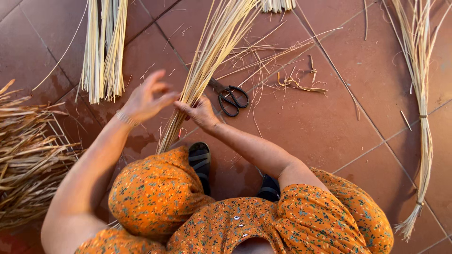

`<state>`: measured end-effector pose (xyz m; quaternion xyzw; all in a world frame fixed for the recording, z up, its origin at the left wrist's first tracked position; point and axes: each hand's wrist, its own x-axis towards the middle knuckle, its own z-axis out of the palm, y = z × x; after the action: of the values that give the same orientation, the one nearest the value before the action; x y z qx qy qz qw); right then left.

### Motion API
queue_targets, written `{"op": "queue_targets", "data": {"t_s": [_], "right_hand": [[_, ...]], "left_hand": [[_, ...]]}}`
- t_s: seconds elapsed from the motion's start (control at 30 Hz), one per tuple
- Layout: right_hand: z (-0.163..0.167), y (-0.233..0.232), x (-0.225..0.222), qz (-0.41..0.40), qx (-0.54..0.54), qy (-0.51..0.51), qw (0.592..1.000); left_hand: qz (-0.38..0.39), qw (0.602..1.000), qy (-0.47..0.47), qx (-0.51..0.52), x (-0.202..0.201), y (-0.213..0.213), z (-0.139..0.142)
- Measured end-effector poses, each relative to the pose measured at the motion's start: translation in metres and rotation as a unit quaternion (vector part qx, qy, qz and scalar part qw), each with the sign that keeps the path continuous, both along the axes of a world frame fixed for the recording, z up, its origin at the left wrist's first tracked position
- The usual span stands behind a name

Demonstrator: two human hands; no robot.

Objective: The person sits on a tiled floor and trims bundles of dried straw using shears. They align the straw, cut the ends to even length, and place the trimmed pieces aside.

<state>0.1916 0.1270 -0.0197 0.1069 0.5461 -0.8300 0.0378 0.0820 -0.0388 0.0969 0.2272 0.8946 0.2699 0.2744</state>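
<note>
Tiled floor [329,122]; both hands [146,99] around straw bundle [207,61].

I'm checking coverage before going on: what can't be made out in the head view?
- Pale straw bundle: far end cut off by top edge.
- Black scissors: blade tips hidden behind that bundle.
- Right hand: fingertips buried in the stalks.
- Black sandals: partly covered by orange floral dress.

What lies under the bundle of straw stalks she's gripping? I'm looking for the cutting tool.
Black-handled scissors lie on the red tiled floor, their blade tips hidden beneath the straw bundle at the right hand. The left hand is spread open beside it.
</note>
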Motion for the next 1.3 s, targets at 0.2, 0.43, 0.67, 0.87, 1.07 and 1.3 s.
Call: {"op": "queue_targets", "data": {"t_s": [0.2,0.43,0.67,0.87,1.07,1.3], "right_hand": [[-0.011,-0.031,-0.002,-0.012,0.026,-0.019,0.999],[-0.018,-0.049,0.011,0.041,-0.001,-0.031,0.999],[-0.023,-0.025,0.004,0.344,0.338,0.049,0.875],[-0.056,0.067,0.004,0.133,0.556,0.082,0.816],[-0.072,0.105,0.014,0.102,0.633,0.010,0.768],[-0.079,0.099,0.009,0.078,0.638,0.024,0.765]], "left_hand": [[0.046,0.994,-0.096,0.034,-0.028,0.128,0.013],[0.139,0.896,-0.364,0.211,-0.019,0.099,-0.031],[0.200,0.899,-0.314,0.230,-0.009,0.060,-0.072],[0.222,0.901,-0.274,0.253,-0.023,0.014,-0.066],[0.235,0.896,-0.272,0.262,-0.023,-0.005,-0.061],[0.223,0.893,-0.273,0.280,-0.019,-0.001,-0.055]]}}
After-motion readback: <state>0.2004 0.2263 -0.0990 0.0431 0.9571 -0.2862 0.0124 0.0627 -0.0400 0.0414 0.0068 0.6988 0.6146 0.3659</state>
